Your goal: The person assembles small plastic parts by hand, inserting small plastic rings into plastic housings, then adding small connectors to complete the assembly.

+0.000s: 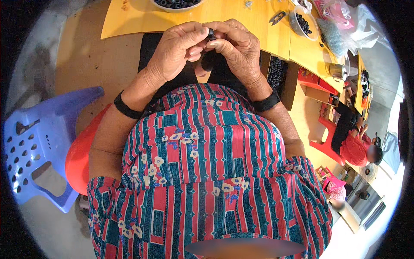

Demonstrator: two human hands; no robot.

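Over my lap, just in front of the yellow table edge, both hands meet around a small black piece (211, 33). It looks like a short round part, mostly covered by fingers. My left hand (176, 48) pinches it from the left with thumb and fingertips. From the right, the thumb and fingers of my right hand (239, 48) close on the same piece. Beyond my hands, a white bowl (180, 9) of black ring-like parts stands on the yellow table (138, 19), cut off by the top of the view.
Thread snips (277, 17) and a clear tub (314, 35) of small black parts lie to the right, near plastic bags (364, 32) and a metal cup (337, 71). A blue plastic chair (41, 142) stands at left. Other people (355, 149) sit at far right.
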